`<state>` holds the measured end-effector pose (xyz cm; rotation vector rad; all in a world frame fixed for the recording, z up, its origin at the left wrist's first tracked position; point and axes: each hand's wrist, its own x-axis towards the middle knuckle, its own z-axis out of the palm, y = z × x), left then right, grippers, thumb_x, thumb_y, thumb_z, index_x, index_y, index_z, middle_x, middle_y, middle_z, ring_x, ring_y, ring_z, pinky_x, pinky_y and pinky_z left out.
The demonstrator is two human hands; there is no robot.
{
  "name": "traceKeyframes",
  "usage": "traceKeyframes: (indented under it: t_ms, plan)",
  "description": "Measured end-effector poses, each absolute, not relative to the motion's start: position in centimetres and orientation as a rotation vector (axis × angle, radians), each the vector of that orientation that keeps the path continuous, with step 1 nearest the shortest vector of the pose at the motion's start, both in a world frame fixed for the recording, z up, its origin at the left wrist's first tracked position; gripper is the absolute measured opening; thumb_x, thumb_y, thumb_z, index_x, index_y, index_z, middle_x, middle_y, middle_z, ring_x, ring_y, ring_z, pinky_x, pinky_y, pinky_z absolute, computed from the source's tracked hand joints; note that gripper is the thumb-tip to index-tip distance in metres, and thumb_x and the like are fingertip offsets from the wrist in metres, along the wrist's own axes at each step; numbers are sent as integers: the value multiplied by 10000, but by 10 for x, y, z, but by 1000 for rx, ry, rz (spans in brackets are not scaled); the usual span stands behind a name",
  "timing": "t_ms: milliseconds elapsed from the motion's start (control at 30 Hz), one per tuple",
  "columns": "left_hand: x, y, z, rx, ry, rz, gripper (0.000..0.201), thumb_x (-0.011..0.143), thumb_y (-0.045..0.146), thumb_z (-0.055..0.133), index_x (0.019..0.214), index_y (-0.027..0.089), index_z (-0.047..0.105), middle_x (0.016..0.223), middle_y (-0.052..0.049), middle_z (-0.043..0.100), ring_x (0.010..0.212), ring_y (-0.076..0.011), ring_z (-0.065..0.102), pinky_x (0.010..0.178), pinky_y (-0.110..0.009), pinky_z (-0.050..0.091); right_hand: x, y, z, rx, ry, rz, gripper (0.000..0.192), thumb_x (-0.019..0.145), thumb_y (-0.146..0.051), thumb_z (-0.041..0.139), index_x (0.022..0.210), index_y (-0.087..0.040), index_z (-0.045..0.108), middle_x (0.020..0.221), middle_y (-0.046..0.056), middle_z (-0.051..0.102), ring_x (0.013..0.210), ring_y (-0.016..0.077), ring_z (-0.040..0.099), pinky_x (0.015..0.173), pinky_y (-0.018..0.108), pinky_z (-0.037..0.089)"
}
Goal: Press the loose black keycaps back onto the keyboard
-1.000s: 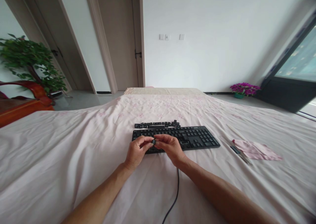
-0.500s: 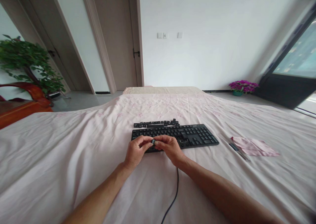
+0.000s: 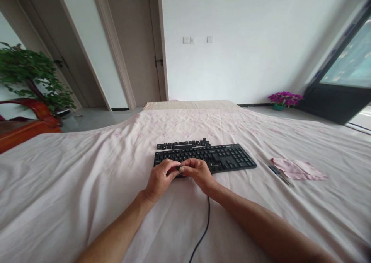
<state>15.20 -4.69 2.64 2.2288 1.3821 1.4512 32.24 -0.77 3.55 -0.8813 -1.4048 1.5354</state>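
Note:
A black keyboard (image 3: 226,158) lies on the pink bedsheet (image 3: 87,178). A row of loose black keycaps (image 3: 183,144) sits just behind it. My left hand (image 3: 160,180) and my right hand (image 3: 197,173) meet over the keyboard's near left edge. Between their fingertips they pinch a small black keycap (image 3: 180,167), which is mostly hidden by the fingers. The keyboard's black cable (image 3: 205,228) runs toward me between my forearms.
A folded pink cloth (image 3: 298,169) and a thin dark tool (image 3: 278,173) lie on the sheet to the right. A red wooden chair (image 3: 26,120) and a green plant (image 3: 31,73) stand far left. A pot of purple flowers (image 3: 285,99) sits by the far wall.
The view has tilted slightly. My hands have closed tighter around the keycap and dropped closer to the keyboard's front edge; the keycap shows less than before.

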Motion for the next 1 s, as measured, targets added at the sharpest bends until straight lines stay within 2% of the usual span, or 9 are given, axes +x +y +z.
traceKeyframes:
  t_ms: [200,467,633,767,900,1000]
  plan:
    - [155,-45,21,1816,1415,1447,179,804,307,679,946,203,647,843,-6,689,736,-132,642,729,-251,521,322,-9,36,-892,-1436,1516,356,685,-501,720,767,-155,731,643,21,652,566,106,552,553,234,428]
    - [157,-42,23,1447,1242,1403,284,760,310,703,974,179,570,879,-24,688,839,-160,663,772,-274,530,322,-9,34,-837,-1438,1507,291,697,-419,719,867,-185,750,725,23,682,582,105,568,564,240,451]
    - [160,-45,29,1389,1217,1355,297,781,333,675,993,184,533,867,-13,665,805,-154,657,750,-277,525,321,-10,35,-836,-1442,1479,252,685,-390,724,841,-194,745,725,12,670,602,109,571,580,249,465]
    - [160,-43,26,1377,1199,1348,314,746,348,711,958,175,557,919,-30,656,841,-163,643,772,-285,516,320,-9,31,-818,-1394,1445,237,656,-393,749,772,-189,717,676,-2,642,591,110,555,579,253,458]
    - [160,-42,24,1352,1232,1337,340,705,351,745,941,168,581,838,-12,642,739,-141,615,699,-261,509,320,-8,29,-844,-1397,1421,252,656,-410,752,719,-178,677,636,-13,614,577,107,537,568,246,444]
    - [164,-44,27,1388,1216,1347,323,705,338,748,929,168,589,848,-14,640,751,-141,612,704,-257,510,320,-8,30,-878,-1428,1411,273,666,-422,748,717,-169,658,636,-17,607,573,102,533,559,236,433]
